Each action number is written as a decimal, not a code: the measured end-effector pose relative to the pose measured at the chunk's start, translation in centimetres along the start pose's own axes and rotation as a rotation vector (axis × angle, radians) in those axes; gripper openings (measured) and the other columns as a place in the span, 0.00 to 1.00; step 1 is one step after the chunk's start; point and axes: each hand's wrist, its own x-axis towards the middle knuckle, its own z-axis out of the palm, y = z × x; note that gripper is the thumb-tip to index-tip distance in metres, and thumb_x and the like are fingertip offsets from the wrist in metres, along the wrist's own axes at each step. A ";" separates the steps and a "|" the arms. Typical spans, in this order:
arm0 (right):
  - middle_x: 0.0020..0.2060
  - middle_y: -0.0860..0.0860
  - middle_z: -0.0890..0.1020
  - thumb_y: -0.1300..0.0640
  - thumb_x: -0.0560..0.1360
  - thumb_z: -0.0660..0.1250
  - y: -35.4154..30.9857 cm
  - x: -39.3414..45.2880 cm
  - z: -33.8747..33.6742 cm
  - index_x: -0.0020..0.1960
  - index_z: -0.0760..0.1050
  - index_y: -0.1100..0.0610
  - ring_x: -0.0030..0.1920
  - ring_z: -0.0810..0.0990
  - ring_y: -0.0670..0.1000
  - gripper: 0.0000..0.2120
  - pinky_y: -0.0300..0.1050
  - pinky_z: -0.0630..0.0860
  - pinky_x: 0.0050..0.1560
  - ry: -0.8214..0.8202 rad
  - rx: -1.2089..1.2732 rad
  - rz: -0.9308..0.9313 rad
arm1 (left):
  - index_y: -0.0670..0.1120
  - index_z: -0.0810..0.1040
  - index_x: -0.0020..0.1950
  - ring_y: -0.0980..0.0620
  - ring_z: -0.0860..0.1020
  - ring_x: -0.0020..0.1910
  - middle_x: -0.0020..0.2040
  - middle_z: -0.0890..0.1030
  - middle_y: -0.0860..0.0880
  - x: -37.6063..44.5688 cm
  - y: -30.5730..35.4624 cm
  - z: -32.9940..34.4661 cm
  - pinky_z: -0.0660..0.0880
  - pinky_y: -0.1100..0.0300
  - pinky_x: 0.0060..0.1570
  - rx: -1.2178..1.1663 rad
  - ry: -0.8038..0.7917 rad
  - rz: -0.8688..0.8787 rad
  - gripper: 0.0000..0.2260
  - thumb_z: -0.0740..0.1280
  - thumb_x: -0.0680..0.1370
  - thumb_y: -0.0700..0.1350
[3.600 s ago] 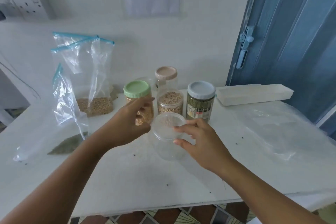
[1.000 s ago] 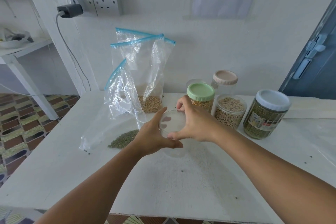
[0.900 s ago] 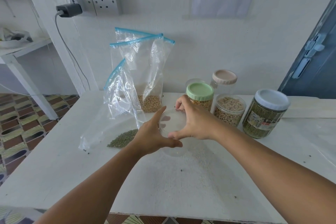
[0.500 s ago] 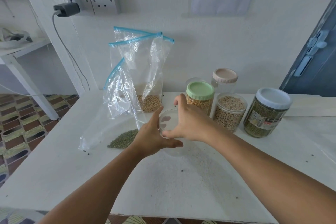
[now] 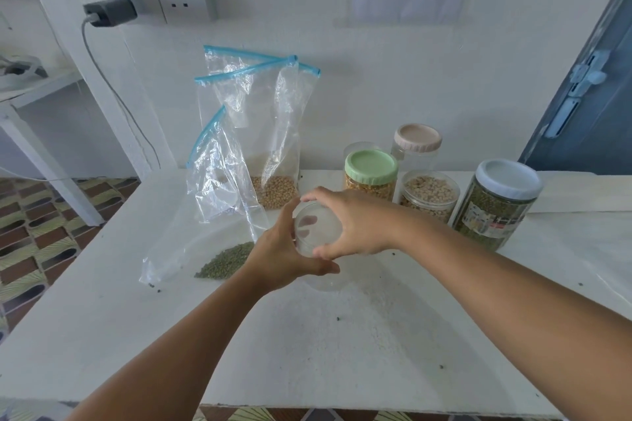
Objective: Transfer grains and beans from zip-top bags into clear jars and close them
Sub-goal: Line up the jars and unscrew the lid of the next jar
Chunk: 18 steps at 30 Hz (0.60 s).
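A clear jar (image 5: 319, 278) is held upright on the white table (image 5: 102, 335), just in front of the green-lidded jar (image 5: 371, 174). The jar's body is gripped by the left hand (image 5: 284, 255), fingers curled round its left side and thumb across its near side. A clear lid (image 5: 318, 227) is held on the jar's mouth by the right hand (image 5: 355, 222), fingers curled over the lid's rim from the right. Whether the lid is fully seated cannot be told. No contents can be made out in the clear jar.

Right of the green-lidded jar, an open jar of pale beans (image 5: 429, 195) is seen, and further right a grey-lidded jar of green beans (image 5: 497, 203). Behind it, a pink-lidded jar (image 5: 417, 143) is noted. Left of the green-lidded jar, a tall zip-top bag (image 5: 260, 120) with tan beans at its bottom is propped against the wall. Further left and nearer, a slumped bag (image 5: 212, 215) with a small heap of green beans lies on the table. Loose specks are scattered on the table in front.
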 end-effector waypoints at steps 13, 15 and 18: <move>0.80 0.43 0.58 0.39 0.74 0.73 -0.6 -1.5 -2.1 0.70 0.73 0.30 0.80 0.55 0.46 0.25 0.53 0.61 0.76 -0.105 -0.009 0.013 | 0.66 0.60 0.74 0.59 0.78 0.63 0.63 0.78 0.63 0.1 -0.1 0.0 0.78 0.56 0.60 0.031 0.018 0.017 0.51 0.86 0.58 0.64; 0.74 0.45 0.65 0.29 0.72 0.70 -0.8 -1.5 -1.7 0.70 0.72 0.34 0.73 0.65 0.48 0.29 0.51 0.69 0.68 -0.001 -0.079 0.068 | 0.67 0.61 0.74 0.58 0.78 0.65 0.66 0.77 0.65 0.1 -0.2 0.0 0.78 0.54 0.62 0.021 0.007 0.015 0.51 0.85 0.57 0.66; 0.62 0.48 0.73 0.22 0.67 0.67 -1.2 -1.1 -0.3 0.72 0.71 0.39 0.63 0.72 0.49 0.38 0.52 0.75 0.60 0.109 -0.229 0.102 | 0.65 0.62 0.75 0.59 0.77 0.67 0.68 0.76 0.66 0.1 -0.3 0.0 0.77 0.53 0.64 -0.001 -0.001 0.012 0.53 0.85 0.56 0.67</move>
